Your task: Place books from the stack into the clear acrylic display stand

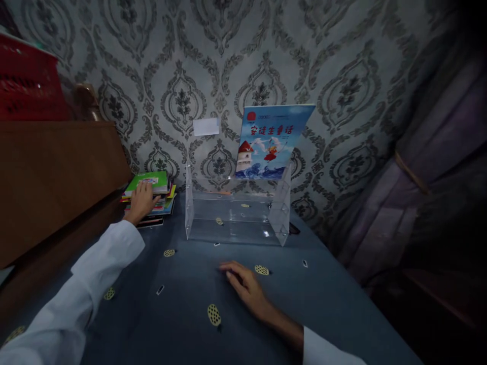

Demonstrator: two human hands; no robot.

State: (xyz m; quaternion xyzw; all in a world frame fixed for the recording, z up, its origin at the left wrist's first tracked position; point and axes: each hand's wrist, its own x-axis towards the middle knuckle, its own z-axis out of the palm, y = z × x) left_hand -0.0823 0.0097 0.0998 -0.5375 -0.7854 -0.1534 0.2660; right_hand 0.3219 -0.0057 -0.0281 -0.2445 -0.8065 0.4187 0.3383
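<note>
Two bare hands in pale sleeves work over a dark blue patterned tablecloth (182,329). At the far left, the left hand (141,204) lies on a stack of books (166,204), its fingers over the green-covered book (162,176) on top and its thumb spread toward the right; I cannot tell whether it grips the book or merely rests there. The right hand (247,290) is empty, its fingers loosely bent and parted, low over the cloth in front of a clear acrylic book rack (282,213). Its fingertips are smeared, so whether they touch the cloth is hard to judge.

On the rack's top tier, toward the right, stands a blue copy of Andersen's fairy tales (262,139), cover outward, with red Chinese title characters, a red-roofed tower and waves. The lower tiers show the cloth's print through them. Just beside the rack's right foot lies a small black object (294,229). A white paper slip (206,127) shows against the damask wallpaper (182,99). The stack sits near a brown wooden cabinet (53,182) bearing a red container (28,83).
</note>
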